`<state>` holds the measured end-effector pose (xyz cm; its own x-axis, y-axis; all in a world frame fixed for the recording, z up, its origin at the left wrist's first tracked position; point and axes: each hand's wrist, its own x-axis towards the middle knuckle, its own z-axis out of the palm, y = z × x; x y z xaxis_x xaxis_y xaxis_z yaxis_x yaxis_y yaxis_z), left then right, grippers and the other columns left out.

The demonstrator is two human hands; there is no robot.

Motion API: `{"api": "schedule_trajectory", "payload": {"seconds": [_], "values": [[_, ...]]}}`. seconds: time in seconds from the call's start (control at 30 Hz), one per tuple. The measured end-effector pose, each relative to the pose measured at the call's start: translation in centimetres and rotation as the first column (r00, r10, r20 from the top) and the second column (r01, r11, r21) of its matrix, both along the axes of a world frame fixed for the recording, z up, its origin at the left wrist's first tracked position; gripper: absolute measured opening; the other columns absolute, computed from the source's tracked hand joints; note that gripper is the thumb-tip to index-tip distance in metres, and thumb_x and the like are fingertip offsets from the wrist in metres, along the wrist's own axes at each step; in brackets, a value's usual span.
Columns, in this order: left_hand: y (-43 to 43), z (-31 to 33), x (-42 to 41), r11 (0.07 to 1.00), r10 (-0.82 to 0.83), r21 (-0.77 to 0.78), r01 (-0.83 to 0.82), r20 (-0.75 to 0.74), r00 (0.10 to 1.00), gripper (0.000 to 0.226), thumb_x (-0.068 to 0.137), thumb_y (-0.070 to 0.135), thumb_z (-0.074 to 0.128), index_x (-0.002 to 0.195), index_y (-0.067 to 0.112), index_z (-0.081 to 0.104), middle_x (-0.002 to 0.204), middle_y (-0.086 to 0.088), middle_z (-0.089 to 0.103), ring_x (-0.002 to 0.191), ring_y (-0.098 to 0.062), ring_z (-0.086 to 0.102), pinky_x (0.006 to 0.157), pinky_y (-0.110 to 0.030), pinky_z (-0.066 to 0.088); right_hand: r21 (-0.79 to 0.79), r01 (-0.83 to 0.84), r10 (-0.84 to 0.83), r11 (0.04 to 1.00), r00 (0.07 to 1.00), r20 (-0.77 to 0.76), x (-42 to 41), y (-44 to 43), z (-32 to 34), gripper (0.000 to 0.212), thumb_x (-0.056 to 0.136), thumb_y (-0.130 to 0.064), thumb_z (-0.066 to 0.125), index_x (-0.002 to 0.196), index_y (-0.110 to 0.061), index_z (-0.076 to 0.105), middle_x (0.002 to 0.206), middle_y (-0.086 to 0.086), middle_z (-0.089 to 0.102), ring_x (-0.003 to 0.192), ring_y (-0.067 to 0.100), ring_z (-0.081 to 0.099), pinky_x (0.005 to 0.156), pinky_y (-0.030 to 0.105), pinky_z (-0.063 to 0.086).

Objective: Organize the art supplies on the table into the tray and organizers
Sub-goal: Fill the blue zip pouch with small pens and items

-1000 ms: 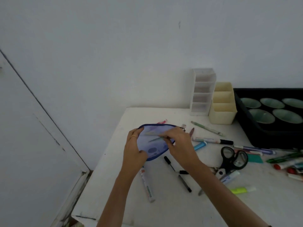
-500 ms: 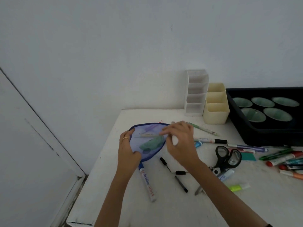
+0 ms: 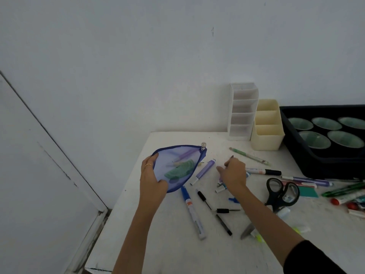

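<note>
I saw the left hand gripping the pouch, the right hand spread, empty; organizers and tray unfilled, pens strewn.

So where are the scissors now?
In the head view the black scissors lie at the right of the white table, beside a teal card, in front of the black tray.

Bare tabletop at the near-left corner; pens and scissors thick across the right.

1. I see a plain white wall filling the upper view, with a small dark mark high up
2. At left I see a white panel, door or wall I cannot tell, its lower frame scuffed
</note>
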<state>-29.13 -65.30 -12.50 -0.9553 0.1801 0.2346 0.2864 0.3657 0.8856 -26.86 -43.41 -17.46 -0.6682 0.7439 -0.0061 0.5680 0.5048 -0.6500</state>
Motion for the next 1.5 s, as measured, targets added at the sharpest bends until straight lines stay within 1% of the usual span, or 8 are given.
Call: {"api": "schedule_trajectory", "payload": {"seconds": [0.2, 0.4, 0.53, 0.7, 0.93, 1.13, 1.3, 1.5], "values": [[0.6, 0.1, 0.3, 1.000, 0.014, 0.010, -0.014, 0.034, 0.999, 0.059, 0.079, -0.021, 0.051, 0.134, -0.003, 0.037, 0.135, -0.016, 0.041, 0.113, -0.016, 0.042, 0.086, -0.011, 0.032, 0.015, 0.039, -0.039, 0.999, 0.999, 0.002, 0.2, -1.1, -0.1, 0.032, 0.087, -0.009, 0.061, 0.115, 0.000, 0.052, 0.115, 0.019, 0.057, 0.105, 0.028, 0.056, 0.084, 0.033, 0.049], [0.5, 0.4, 0.2, 0.998, 0.056, 0.019, -0.057, 0.064, 0.996, 0.059, 0.081, -0.018, 0.053, 0.135, -0.002, 0.036, 0.135, -0.016, 0.040, 0.108, -0.013, 0.040, 0.084, -0.014, 0.033, -0.272, 0.069, -0.165, 0.960, 0.924, -0.345, 1.3, -1.2, 3.3, 0.042, 0.081, -0.004, 0.068, 0.121, 0.002, 0.058, 0.104, 0.016, 0.068, 0.088, 0.020, 0.064, 0.074, 0.017, 0.044], [0.9, 0.5, 0.3, 0.998, 0.057, -0.003, -0.057, 0.100, 0.993, 0.058, 0.081, -0.018, 0.051, 0.135, 0.000, 0.037, 0.132, -0.013, 0.043, 0.104, -0.010, 0.037, 0.083, -0.018, 0.035, -0.429, -0.185, -0.173, 0.884, 0.723, -0.669, 2.5, -2.4, 8.1, 0.023, 0.080, 0.001, 0.067, 0.103, -0.005, 0.067, 0.085, 0.004, 0.070, 0.071, 0.015, 0.068, 0.071, 0.022, 0.057], [1.8, 1.0, 1.4, 0.997, -0.040, 0.068, 0.032, 0.120, 0.992, 0.059, 0.080, -0.021, 0.048, 0.133, 0.005, 0.041, 0.118, 0.001, 0.044, 0.107, -0.007, 0.039, 0.081, -0.017, 0.037, -0.161, -0.552, 0.180, 0.818, 0.512, -0.840, 3.7, -4.7, 10.0, 0.023, 0.081, 0.008, 0.063, 0.098, -0.006, 0.066, 0.088, 0.005, 0.071, 0.079, 0.010, 0.068, 0.075, 0.019, 0.053], [3.1, 1.3, 2.2, 0.981, -0.145, 0.143, 0.133, 0.079, 0.986, 0.060, 0.079, -0.021, 0.048, 0.130, 0.010, 0.042, 0.119, 0.001, 0.044, 0.101, -0.005, 0.050, 0.070, -0.004, 0.047, 0.564, -0.344, 0.612, 0.751, 0.683, -0.398, 3.2, -4.0, 3.5, 0.019, 0.069, 0.000, 0.068, 0.086, -0.008, 0.074, 0.080, 0.009, 0.068, 0.075, 0.024, 0.064, 0.073, 0.035, 0.047], [4.5, 0.6, 2.3, 0.979, -0.175, 0.124, 0.161, 0.109, 0.978, 0.064, 0.076, -0.022, 0.047, 0.129, 0.012, 0.041, 0.120, 0.001, 0.043, 0.113, -0.013, 0.045, 0.092, -0.032, 0.048, 0.458, -0.317, 0.540, 0.830, 0.660, -0.522, 3.6, -1.8, 4.1, 0.018, 0.073, 0.001, 0.060, 0.081, -0.008, 0.073, 0.077, 0.009, 0.066, 0.071, 0.021, 0.061, 0.067, 0.033, 0.050], [5.7, 0.8, 1.9, 0.982, -0.156, 0.120, 0.143, 0.113, 0.981, 0.064, 0.077, -0.023, 0.046, 0.131, 0.012, 0.041, 0.121, 0.004, 0.040, 0.112, -0.007, 0.042, 0.081, -0.011, 0.044, 0.132, -0.123, 0.181, 0.984, 0.666, -0.723, 4.3, 2.4, 5.9, 0.023, 0.083, 0.007, 0.057, 0.085, -0.011, 0.071, 0.084, 0.002, 0.070, 0.074, 0.006, 0.060, 0.073, 0.009, 0.047], [7.3, 0.8, 1.4, 0.980, -0.144, 0.157, 0.121, 0.145, 0.979, 0.065, 0.078, -0.024, 0.044, 0.133, 0.011, 0.040, 0.123, 0.002, 0.041, 0.115, -0.010, 0.042, 0.094, -0.026, 0.046, 0.161, -0.065, 0.101, 0.985, 0.969, -0.226, 2.1, 9.3, 1.7, 0.026, 0.093, -0.011, 0.053, 0.116, -0.008, 0.064, 0.118, 0.010, 0.064, 0.107, 0.023, 0.058, 0.097, 0.037, 0.044]]}}
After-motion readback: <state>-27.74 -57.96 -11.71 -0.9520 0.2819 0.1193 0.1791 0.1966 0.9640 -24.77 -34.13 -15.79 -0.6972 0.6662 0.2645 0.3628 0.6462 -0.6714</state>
